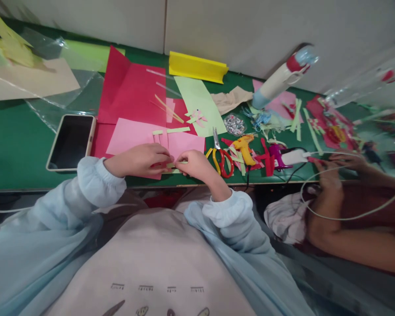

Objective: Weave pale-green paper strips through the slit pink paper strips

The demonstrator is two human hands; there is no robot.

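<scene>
Over the front edge of a pink paper sheet [187,144], my left hand [141,160] and my right hand [194,164] meet with fingertips pinched together. Between them show thin paper strips, pale green and pink; my fingers cover most of these. A light green strip [177,130] lies across the pink sheet just beyond my left hand, with short strips running down from it towards my fingers. Scissors [221,156] with red and yellow handles rest right of my right hand, blades pointing away.
A phone [73,142] lies left of my hands. Farther right are a yellow glue gun [245,149], a round dish of beads [234,124], paper scraps and a standing bottle [279,81]. At right, a co-worker's hands [332,169] work near a white cable [345,218].
</scene>
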